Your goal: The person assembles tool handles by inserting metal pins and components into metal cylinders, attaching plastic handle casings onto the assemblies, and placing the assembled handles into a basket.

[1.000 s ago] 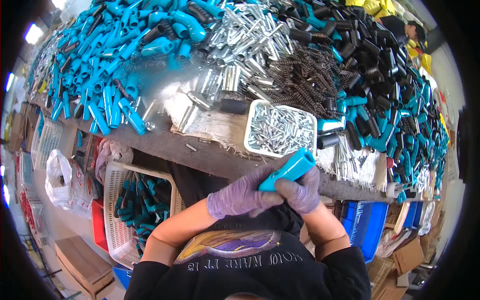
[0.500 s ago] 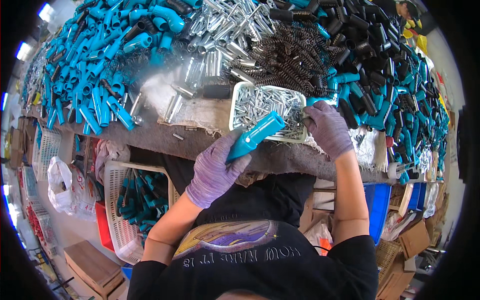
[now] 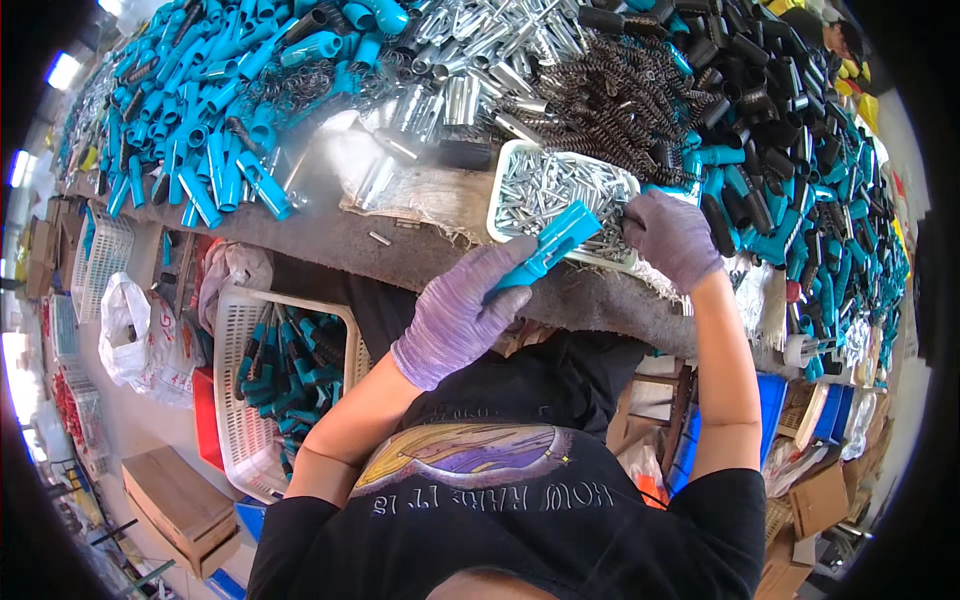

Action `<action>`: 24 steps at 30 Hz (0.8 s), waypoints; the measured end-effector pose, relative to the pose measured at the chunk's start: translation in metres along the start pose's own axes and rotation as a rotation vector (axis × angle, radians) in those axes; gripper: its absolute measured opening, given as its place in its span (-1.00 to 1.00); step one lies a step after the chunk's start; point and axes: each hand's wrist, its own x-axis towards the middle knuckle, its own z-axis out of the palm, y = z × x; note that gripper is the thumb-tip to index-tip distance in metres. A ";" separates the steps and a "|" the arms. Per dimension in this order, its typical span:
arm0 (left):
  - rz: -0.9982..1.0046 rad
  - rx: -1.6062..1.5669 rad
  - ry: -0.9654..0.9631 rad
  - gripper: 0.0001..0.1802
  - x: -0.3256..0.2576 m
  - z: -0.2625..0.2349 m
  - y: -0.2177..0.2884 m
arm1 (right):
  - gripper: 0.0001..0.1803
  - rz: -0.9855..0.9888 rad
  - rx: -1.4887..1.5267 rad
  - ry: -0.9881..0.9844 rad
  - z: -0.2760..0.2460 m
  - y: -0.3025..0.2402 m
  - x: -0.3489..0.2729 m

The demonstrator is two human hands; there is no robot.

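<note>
Your left hand (image 3: pixel 462 312), in a purple glove, is clenched around a blue plastic handle (image 3: pixel 548 245) — held tilted, its open end pointing up and to your right, just over the near edge of the workbench (image 3: pixel 330 235).

Your right hand (image 3: pixel 672 238), gloved the same, rests at the right rim of the white tray (image 3: pixel 500 195), fingers curled down onto the small metal pins (image 3: pixel 550 185) in it; whether they pinch one you cannot tell from here.

On the bench beyond the tray:
- blue handles (image 3: pixel 210 110), a loose heap at your far left;
- bright metal tubes (image 3: pixel 480 60), piled in the middle;
- dark coil springs (image 3: pixel 610 100), just behind the tray;
- black grips (image 3: pixel 790 100), mixed with more blue ones, running off to your right.

Below the bench, to your left — a white basket (image 3: pixel 235 400) holding finished blue-and-black pieces, a cardboard box (image 3: pixel 175 505) lower on the floor, and a white plastic bag (image 3: pixel 125 325) beside the basket.
</note>
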 end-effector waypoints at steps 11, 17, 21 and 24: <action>-0.655 -1.214 0.001 -0.45 0.005 0.003 0.016 | -0.86 -0.124 0.830 0.429 -0.011 -0.069 -0.023; -0.706 -1.247 0.058 -0.42 0.007 -0.001 0.016 | -0.87 -0.158 1.009 0.407 0.002 -0.104 -0.022; -0.659 -1.068 0.050 -0.44 0.000 -0.003 0.010 | -0.82 -0.212 1.084 0.335 0.024 -0.096 -0.016; -0.643 -1.035 0.024 -0.39 -0.006 -0.007 0.009 | -0.68 0.063 1.747 0.139 0.028 -0.100 -0.027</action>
